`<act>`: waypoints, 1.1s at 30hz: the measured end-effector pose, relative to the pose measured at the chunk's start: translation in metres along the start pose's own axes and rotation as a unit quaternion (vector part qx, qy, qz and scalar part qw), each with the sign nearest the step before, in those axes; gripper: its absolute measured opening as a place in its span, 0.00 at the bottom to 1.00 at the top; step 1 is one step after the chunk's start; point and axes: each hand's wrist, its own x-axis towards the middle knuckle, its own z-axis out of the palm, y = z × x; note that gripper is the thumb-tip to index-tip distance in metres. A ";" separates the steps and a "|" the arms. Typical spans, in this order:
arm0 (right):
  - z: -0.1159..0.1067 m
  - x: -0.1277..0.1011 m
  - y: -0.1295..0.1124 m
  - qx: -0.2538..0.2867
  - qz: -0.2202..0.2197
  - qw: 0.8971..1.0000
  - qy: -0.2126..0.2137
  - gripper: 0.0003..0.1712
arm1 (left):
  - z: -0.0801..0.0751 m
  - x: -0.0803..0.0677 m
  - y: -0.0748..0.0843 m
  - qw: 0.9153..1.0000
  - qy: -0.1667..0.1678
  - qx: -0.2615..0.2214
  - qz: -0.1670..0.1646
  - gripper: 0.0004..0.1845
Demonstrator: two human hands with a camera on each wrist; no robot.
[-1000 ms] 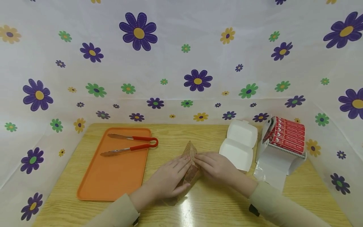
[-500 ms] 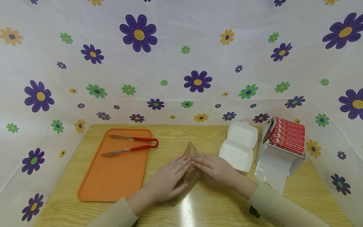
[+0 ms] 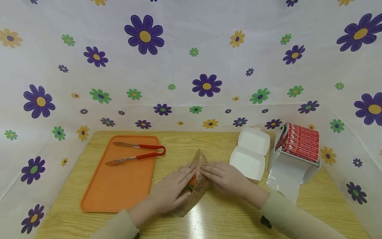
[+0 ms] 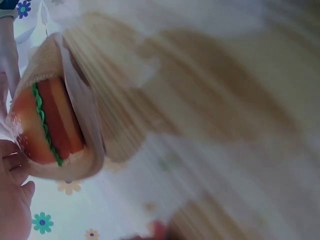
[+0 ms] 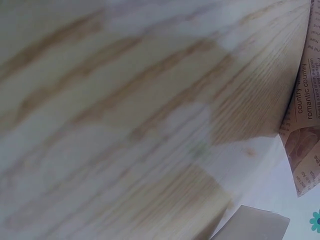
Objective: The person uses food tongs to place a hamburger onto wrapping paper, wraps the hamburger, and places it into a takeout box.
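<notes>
From the head view, the person is leaning over a wooden table point(image 3: 226, 219) with both hands meeting at its middle. The left hand point(image 3: 171, 194) is lying with nearly straight fingers against the left side of a brown paper wrapper point(image 3: 199, 159), and the right hand point(image 3: 225, 177) is pressing its fingers, lightly bent, on the right side. Between the fingertips a burger point(image 3: 192, 182) is peeking out, orange with a strip of green, sitting inside the paper on the table. An orange tray point(image 3: 119, 189) is lying to the left, well apart from the hands, with red-handled tongs point(image 3: 135, 152) resting across its far end. To the right an open white box point(image 3: 250, 152) is sitting just beside the right hand, and past it a red carton point(image 3: 299, 141) is standing with a sheet of film point(image 3: 285, 177) hanging out.

From the left wrist, the burger point(image 4: 47, 125) is showing on edge, bun, green frill and red layer, cupped in the wrapper point(image 4: 85, 120). The left hand point(image 4: 12, 200) is touching it from below at the frame's edge.

From the right wrist, blurred table grain point(image 5: 125, 110) is filling the frame, and a printed corner of the wrapper point(image 5: 305, 130) is jutting in at the right. The right hand is not showing here.
</notes>
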 end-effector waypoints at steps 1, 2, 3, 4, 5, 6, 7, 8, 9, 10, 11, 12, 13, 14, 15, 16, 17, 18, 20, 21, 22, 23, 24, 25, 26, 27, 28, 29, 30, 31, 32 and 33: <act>0.000 0.000 0.000 0.000 0.000 1.000 0.000 0.26 | -0.001 -0.002 -0.001 1.000 0.001 0.006 0.001 0.38; 0.000 0.000 0.000 0.001 -0.001 1.000 -0.001 0.26 | -0.002 -0.003 -0.003 1.000 0.001 0.010 0.002 0.39; 0.000 0.000 0.000 0.001 -0.002 1.000 -0.001 0.26 | -0.003 -0.005 -0.004 1.000 0.001 0.013 0.005 0.39; -0.001 0.000 0.000 0.002 -0.003 1.000 -0.001 0.25 | -0.004 -0.007 -0.006 1.000 0.001 0.018 0.008 0.39; -0.001 -0.001 0.000 0.003 -0.005 1.000 0.001 0.25 | -0.004 -0.009 -0.007 1.000 0.002 0.024 0.012 0.39; -0.001 -0.001 0.000 0.003 -0.005 1.000 0.000 0.25 | -0.005 -0.011 -0.009 0.999 0.003 0.029 0.015 0.40; -0.001 -0.002 0.000 0.003 -0.006 1.000 0.000 0.24 | -0.005 -0.013 -0.010 0.999 0.003 0.033 0.019 0.40; -0.001 -0.002 0.000 0.004 -0.006 1.000 0.000 0.24 | -0.006 -0.015 -0.012 0.999 0.002 0.035 0.022 0.40; -0.001 -0.002 0.000 0.004 -0.006 1.000 0.000 0.24 | -0.007 -0.017 -0.013 0.999 0.001 0.039 0.025 0.40; -0.001 -0.003 0.000 0.004 -0.006 1.000 -0.001 0.24 | -0.007 -0.020 -0.015 0.999 0.001 0.045 0.029 0.41; -0.001 -0.003 0.001 0.005 -0.006 1.000 -0.002 0.24 | -0.008 -0.022 -0.017 0.998 0.000 0.051 0.033 0.40; -0.001 -0.003 0.001 0.005 -0.006 1.000 -0.003 0.24 | -0.009 -0.024 -0.018 0.998 0.001 0.056 0.039 0.40; -0.001 -0.003 0.001 0.006 -0.005 1.000 -0.003 0.24 | -0.010 -0.026 -0.020 0.997 0.001 0.062 0.045 0.40; -0.001 -0.003 0.001 0.007 -0.006 1.000 -0.004 0.24 | -0.011 -0.029 -0.021 0.996 0.004 0.069 0.053 0.40; -0.001 -0.003 0.001 0.008 -0.006 1.000 -0.005 0.24 | -0.012 -0.031 -0.023 0.995 0.006 0.077 0.063 0.39; -0.001 -0.003 0.002 0.008 -0.006 1.000 -0.005 0.24 | -0.014 -0.034 -0.025 0.994 0.009 0.084 0.073 0.39; 0.000 -0.002 0.002 0.008 -0.007 1.000 -0.006 0.24 | -0.015 -0.036 -0.026 0.992 0.012 0.091 0.084 0.38; 0.000 -0.002 0.002 0.008 -0.008 1.000 -0.006 0.24 | -0.016 -0.038 -0.027 0.991 0.014 0.096 0.097 0.38; 0.000 -0.001 0.002 0.007 -0.009 1.000 -0.008 0.24 | -0.019 -0.044 -0.029 0.987 0.016 0.107 0.120 0.37; 0.000 -0.001 0.003 0.006 -0.010 1.000 -0.008 0.24 | -0.019 -0.047 -0.030 0.985 0.015 0.110 0.132 0.36; 0.000 -0.001 0.003 0.006 -0.011 1.000 -0.008 0.24 | -0.020 -0.049 -0.030 0.983 0.013 0.112 0.142 0.35; -0.001 -0.001 0.003 0.006 -0.011 1.000 -0.008 0.24 | -0.021 -0.052 -0.030 0.982 0.011 0.115 0.152 0.35; -0.001 -0.001 0.003 0.005 -0.011 1.000 -0.008 0.24 | -0.021 -0.055 -0.030 0.980 0.008 0.117 0.162 0.34; -0.001 -0.001 0.003 0.005 -0.012 1.000 -0.007 0.24 | -0.021 -0.057 -0.030 0.978 0.006 0.119 0.171 0.34; -0.001 -0.001 0.003 0.005 -0.012 1.000 -0.007 0.24 | -0.021 -0.060 -0.030 0.977 0.004 0.121 0.178 0.33; -0.001 -0.001 0.003 0.006 -0.012 1.000 -0.008 0.24 | -0.021 -0.061 -0.030 0.975 0.003 0.120 0.186 0.33; -0.001 -0.001 0.004 0.006 -0.012 1.000 -0.008 0.24 | -0.021 -0.063 -0.030 0.974 0.001 0.120 0.191 0.33; -0.001 -0.001 0.004 0.006 -0.012 1.000 -0.009 0.23 | -0.020 -0.065 -0.030 0.973 0.001 0.120 0.195 0.32; -0.001 -0.001 0.004 0.007 -0.012 1.000 -0.009 0.23 | -0.020 -0.067 -0.030 0.973 -0.001 0.119 0.198 0.32; -0.001 -0.001 0.004 0.007 -0.012 1.000 -0.010 0.23 | -0.020 -0.069 -0.030 0.973 -0.002 0.116 0.199 0.32; -0.001 -0.001 0.004 0.008 -0.012 1.000 -0.011 0.23 | -0.019 -0.070 -0.031 0.973 -0.004 0.116 0.199 0.32; -0.001 -0.001 0.004 0.008 -0.012 1.000 -0.012 0.23 | -0.019 -0.071 -0.031 0.973 -0.006 0.114 0.199 0.32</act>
